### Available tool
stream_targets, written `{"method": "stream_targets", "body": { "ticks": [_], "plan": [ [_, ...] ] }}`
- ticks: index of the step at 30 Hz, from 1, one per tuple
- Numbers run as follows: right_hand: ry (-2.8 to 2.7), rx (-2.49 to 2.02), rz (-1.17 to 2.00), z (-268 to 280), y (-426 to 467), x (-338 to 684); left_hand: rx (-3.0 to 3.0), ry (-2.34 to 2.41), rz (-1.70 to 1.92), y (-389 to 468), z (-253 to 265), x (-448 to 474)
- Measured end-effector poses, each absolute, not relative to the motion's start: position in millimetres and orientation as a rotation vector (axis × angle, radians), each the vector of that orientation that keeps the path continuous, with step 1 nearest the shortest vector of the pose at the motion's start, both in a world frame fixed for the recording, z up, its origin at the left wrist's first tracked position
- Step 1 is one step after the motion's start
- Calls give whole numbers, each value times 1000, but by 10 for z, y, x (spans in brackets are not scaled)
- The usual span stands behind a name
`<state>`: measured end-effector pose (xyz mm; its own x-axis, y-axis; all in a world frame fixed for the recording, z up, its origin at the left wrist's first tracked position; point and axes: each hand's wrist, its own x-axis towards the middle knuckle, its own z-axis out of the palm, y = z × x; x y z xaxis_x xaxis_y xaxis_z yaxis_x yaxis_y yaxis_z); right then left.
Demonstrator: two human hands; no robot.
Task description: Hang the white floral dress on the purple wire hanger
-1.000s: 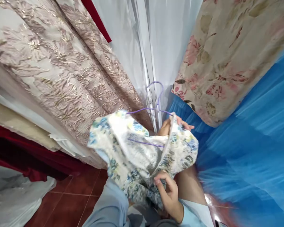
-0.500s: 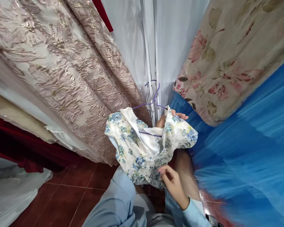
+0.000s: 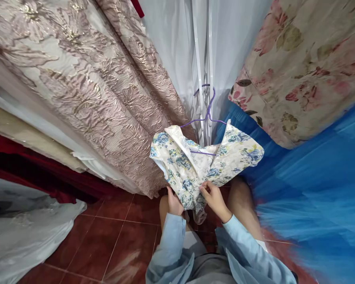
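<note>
A white dress (image 3: 183,163) with blue and yellow floral print hangs in front of me on a thin purple hanger (image 3: 208,114). Its V neckline faces me and its lower part is bunched. On the bodice's lower left edge, my left hand (image 3: 175,203) is closed around the cloth, thumb on the near side and fingers behind, hidden. My right hand (image 3: 213,198) pinches the front of the dress between thumb and fingertips, just below the point of the neckline.
Around me hang a pinkish metallic brocade fabric (image 3: 106,98), white drapes (image 3: 168,43), a beige floral cloth (image 3: 301,86) and blue tulle (image 3: 313,189). White straps (image 3: 198,59) hang behind the hanger. Below is a red tiled floor (image 3: 130,240); white fabric (image 3: 32,236) trails at lower left.
My left hand has come out from behind the dress's right shoulder and now grips its lower left edge. My right hand stays at the front. The shoulder lies flatter, and the view has shifted.
</note>
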<state>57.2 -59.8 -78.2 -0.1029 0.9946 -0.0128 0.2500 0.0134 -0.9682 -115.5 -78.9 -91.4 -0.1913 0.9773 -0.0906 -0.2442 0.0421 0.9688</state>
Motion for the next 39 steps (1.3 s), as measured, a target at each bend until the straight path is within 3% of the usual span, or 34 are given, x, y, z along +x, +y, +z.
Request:
{"method": "stream_targets", "body": {
  "ticks": [3,8,12,19,27,31,39],
  "plan": [
    [-1465,-1343,1142,-822,-563,579,788,1200,1510,-975,-999,-1146],
    [-1290,-1308,1351,-836,-654,640,1271,1816,1781,-1039,-1015,-851],
    [-999,-1267,1540,-886,-758,734,1742,1723,1467,-962,-1108,-611],
    [-758,-1290,1652,-1024,-824,866,1753,1510,1084,-851,-1491,-480],
    [-888,-1311,1720,-962,-854,720,1818,1531,1121,-824,-1522,-572],
    [-971,-1271,1591,-668,-764,691,1765,1536,1156,-860,-1522,-506],
    [-1010,-1087,1223,458,-77,598,1751,1448,1046,-879,-1397,-252]
  ]
}}
